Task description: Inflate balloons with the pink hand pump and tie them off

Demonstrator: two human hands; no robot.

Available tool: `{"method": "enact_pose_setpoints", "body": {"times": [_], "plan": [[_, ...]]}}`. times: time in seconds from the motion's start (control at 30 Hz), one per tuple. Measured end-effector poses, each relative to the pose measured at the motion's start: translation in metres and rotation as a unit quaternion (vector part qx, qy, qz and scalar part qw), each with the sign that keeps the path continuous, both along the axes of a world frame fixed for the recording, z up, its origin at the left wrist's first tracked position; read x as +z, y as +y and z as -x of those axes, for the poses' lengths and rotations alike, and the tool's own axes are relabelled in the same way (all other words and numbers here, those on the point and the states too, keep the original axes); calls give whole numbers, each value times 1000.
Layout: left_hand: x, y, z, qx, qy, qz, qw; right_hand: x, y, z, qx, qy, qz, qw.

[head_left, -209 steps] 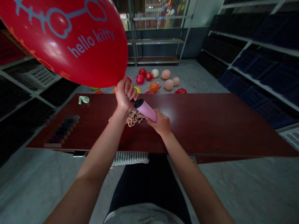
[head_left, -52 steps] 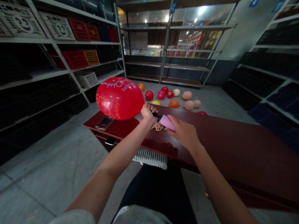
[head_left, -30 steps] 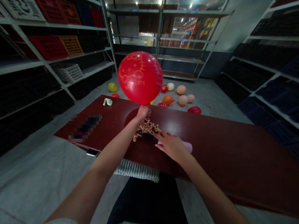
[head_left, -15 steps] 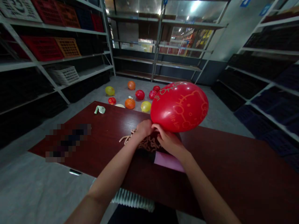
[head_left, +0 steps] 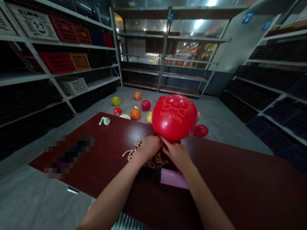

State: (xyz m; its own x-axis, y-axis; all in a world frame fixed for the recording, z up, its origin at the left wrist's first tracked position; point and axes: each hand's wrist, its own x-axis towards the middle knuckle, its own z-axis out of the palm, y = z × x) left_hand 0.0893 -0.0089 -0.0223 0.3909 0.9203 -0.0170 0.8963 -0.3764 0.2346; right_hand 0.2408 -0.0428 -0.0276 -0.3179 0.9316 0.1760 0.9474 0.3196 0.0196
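Red Hello Kitty balloon [head_left: 174, 117] floats above a dark wooden table [head_left: 230, 179], its base pinched by the tightly closed fingers of the left hand [head_left: 150, 148] and right hand [head_left: 176, 154], keeping it upright; a pink hand pump [head_left: 172, 178] lies just beneath.

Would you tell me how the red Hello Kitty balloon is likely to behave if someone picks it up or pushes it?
The red balloon looks taut and round, so it is probably light and springy. Its shiny skin may slip in the hands. Released on the table, it would likely roll or drift.
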Motion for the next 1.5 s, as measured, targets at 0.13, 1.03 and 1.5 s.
{"method": "enact_pose_setpoints", "body": {"times": [0.13, 1.03, 1.5], "plan": [[-1, 0, 11, -64, 27, -19, 997, 1, -3, -8, 15, -33, -6, 999], [8, 5, 24, -184, -328, 52, 925, -12, 4, -24, 32, 406, 65, 911], [7, 6, 42, -178, -190, 22, 965, -14, 5, -27, -28, 453, -33, 890]]}}
